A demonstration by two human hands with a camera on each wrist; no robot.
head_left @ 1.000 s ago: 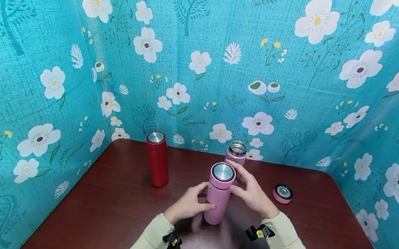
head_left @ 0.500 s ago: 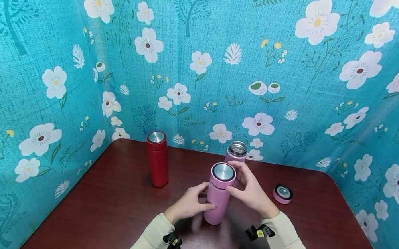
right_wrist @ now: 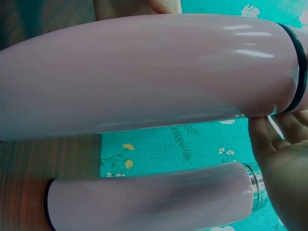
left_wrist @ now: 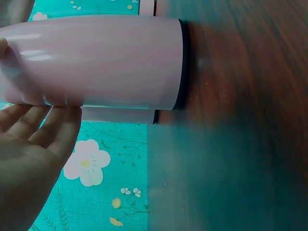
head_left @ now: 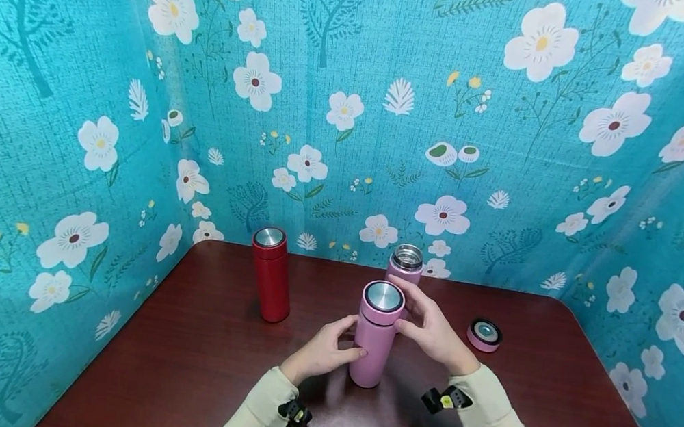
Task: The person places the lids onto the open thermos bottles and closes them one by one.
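Observation:
A pink thermos bottle (head_left: 374,347) with a steel-topped lid (head_left: 383,296) stands upright on the table in the head view. My left hand (head_left: 322,352) grips its body, thumb at the front; in the left wrist view the fingers lie along the side of the thermos bottle (left_wrist: 110,62). At the top, my right hand (head_left: 432,329) holds the lid between thumb and fingers. The right wrist view shows those fingers by the dark ring at the lid's seam. Just behind stands a second pink thermos bottle (head_left: 403,273), its metal mouth uncovered.
A red thermos bottle (head_left: 271,282) with its lid on stands to the left. To the right, a loose pink lid (head_left: 484,334) lies on the dark wooden table (head_left: 193,350). Flowered turquoise cloth (head_left: 346,173) rises behind and at both sides.
My right thumb and fingers shift a little around the lid, forward and then back. The left hand and the bottles stay in place; the head view tips slightly upward.

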